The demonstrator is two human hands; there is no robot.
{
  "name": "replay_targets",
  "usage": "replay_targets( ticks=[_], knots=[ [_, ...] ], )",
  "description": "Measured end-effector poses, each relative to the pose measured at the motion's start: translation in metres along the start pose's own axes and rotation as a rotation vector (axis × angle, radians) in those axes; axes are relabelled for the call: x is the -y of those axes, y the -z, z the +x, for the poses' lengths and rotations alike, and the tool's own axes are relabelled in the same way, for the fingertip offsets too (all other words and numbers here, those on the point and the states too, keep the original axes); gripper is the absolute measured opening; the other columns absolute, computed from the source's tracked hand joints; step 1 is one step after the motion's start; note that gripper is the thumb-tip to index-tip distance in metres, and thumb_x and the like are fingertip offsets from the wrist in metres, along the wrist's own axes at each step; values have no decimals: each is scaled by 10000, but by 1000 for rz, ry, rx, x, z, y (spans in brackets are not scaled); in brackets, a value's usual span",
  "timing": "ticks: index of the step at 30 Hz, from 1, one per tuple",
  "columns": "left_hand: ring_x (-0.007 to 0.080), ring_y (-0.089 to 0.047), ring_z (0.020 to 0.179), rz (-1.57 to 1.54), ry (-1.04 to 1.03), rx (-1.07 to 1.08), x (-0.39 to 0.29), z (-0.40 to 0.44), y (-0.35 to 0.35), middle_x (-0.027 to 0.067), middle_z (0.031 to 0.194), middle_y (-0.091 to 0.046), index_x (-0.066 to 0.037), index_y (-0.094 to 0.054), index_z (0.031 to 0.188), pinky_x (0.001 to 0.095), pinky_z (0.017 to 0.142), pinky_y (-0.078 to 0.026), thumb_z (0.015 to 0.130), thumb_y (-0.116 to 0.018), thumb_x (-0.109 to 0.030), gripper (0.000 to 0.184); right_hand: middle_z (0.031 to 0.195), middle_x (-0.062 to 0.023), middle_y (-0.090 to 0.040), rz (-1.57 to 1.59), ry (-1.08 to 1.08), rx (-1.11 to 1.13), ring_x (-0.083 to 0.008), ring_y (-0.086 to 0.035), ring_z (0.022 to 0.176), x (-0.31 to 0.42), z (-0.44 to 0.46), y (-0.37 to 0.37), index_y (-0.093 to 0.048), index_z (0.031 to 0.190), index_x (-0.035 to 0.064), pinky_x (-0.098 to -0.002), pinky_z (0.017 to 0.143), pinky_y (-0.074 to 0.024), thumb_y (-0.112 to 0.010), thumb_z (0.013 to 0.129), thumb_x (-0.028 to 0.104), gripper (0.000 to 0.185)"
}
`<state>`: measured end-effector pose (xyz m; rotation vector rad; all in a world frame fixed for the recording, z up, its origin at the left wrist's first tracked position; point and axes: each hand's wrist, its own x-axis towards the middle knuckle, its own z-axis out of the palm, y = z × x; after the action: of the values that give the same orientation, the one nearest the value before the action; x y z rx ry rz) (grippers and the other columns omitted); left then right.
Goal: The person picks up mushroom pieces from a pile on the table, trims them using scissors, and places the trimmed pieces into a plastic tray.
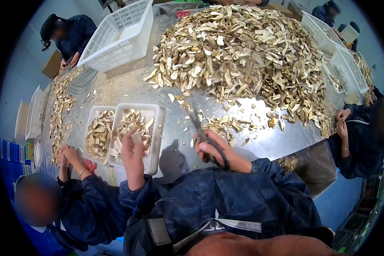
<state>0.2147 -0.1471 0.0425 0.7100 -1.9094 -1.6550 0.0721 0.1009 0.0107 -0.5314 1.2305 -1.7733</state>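
Note:
My right hand (215, 149) is closed round the dark handles of a pair of scissors (197, 123), whose blades point up and away over the metal table (175, 128). Over the right edge of two white plastic trays (158, 128) is my left hand (133, 160), its fingers pinched on a small pale piece (137, 138). Both trays hold sliced dried mushrooms (99, 132). Loose slices (226, 124) lie on the metal just beyond the scissors, below a large heap of dried mushroom slices (239, 55).
White perforated crates stand at the upper left (119, 38), far left (35, 113) and right (343, 70). Red-handled scissors (182, 14) lie beside the heap. Co-workers stand close at left (85, 200) and right (358, 141), with others farther back.

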Motion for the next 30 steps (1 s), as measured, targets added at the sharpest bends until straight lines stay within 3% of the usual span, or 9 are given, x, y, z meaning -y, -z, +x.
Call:
replay_targets(
  ticks=[2, 3, 6, 12, 17, 19, 22, 26, 30],
  knots=[
    [83, -563, 849, 11, -78, -98, -3, 1, 3, 85, 1092, -634, -28, -505, 1370, 212, 720, -446, 959, -532, -36, 411, 956, -31, -572, 56, -116, 110, -108, -567, 844, -4, 3, -10, -470, 1354, 32, -262, 762, -466, -544, 1035, 250, 394],
    [136, -582, 954, 108, -119, -137, 1, 2, 8, 106, 1141, -620, -4, -501, 1374, 255, 813, -471, 963, -513, -25, 411, 975, -18, -569, -23, -140, 175, -104, -566, 862, -10, 9, -10, -473, 1357, 39, -244, 800, -455, -544, 1039, 259, 393],
    [228, -609, 1028, 317, -306, -262, 11, 8, 18, 147, 1159, -627, 25, -499, 1375, 315, 880, -486, 966, -511, -31, 413, 943, -17, -573, -95, -204, 204, -97, -568, 835, -16, 12, -6, -492, 1336, 35, -245, 771, -463, -538, 1041, 259, 373],
    [386, -555, 1176, 844, -471, -365, 22, 20, 41, 234, 1273, -589, 24, -497, 1390, 446, 1017, -416, 964, -585, -119, 457, 827, -25, -594, -67, -44, -54, -97, -555, 676, -29, 19, 17, -519, 1276, 4, -230, 629, -455, -518, 1046, 245, 333],
    [431, -435, 1324, 1068, -520, -368, 10, 24, 26, 243, 1420, -491, -5, -478, 1425, 500, 1105, -328, 956, -636, -225, 541, 815, -29, -582, -173, 261, -449, -87, -518, 648, -30, 17, 39, -499, 1274, -12, -236, 600, -427, -552, 1013, 175, 326],
    [430, -445, 1314, 966, -584, -308, 2, 25, 2, 247, 1409, -495, -4, -484, 1414, 500, 1103, -336, 955, -633, -196, 520, 850, -26, -576, -272, 378, -571, -84, -508, 667, -27, 16, 44, -501, 1262, -2, -241, 625, -433, -601, 979, 163, 342],
    [416, -443, 1321, 808, -578, -79, -11, 33, -40, 241, 1419, -490, -3, -469, 1417, 479, 1113, -337, 977, -599, -157, 484, 874, -2, -587, -414, 539, -523, -76, -531, 693, -46, 21, 50, -528, 1253, 11, -230, 624, -438, -684, 947, 173, 380],
    [460, -570, 1094, 637, -607, 45, -4, 82, -94, 279, 1168, -593, 40, -552, 1236, 481, 957, -469, 917, -576, -44, 332, 837, -38, -619, -591, 569, -422, -126, -573, 685, -52, 17, 46, -554, 1233, 13, -262, 649, -475, -728, 903, 156, 400],
    [464, -593, 986, 936, -508, 80, 56, 148, -117, 275, 1073, -620, 40, -608, 1122, 511, 865, -488, 872, -568, -43, 267, 828, -53, -619, -535, 591, -441, -138, -593, 696, -59, 22, 57, -545, 1231, -7, -278, 670, -496, -734, 894, 145, 415]
  ],
)
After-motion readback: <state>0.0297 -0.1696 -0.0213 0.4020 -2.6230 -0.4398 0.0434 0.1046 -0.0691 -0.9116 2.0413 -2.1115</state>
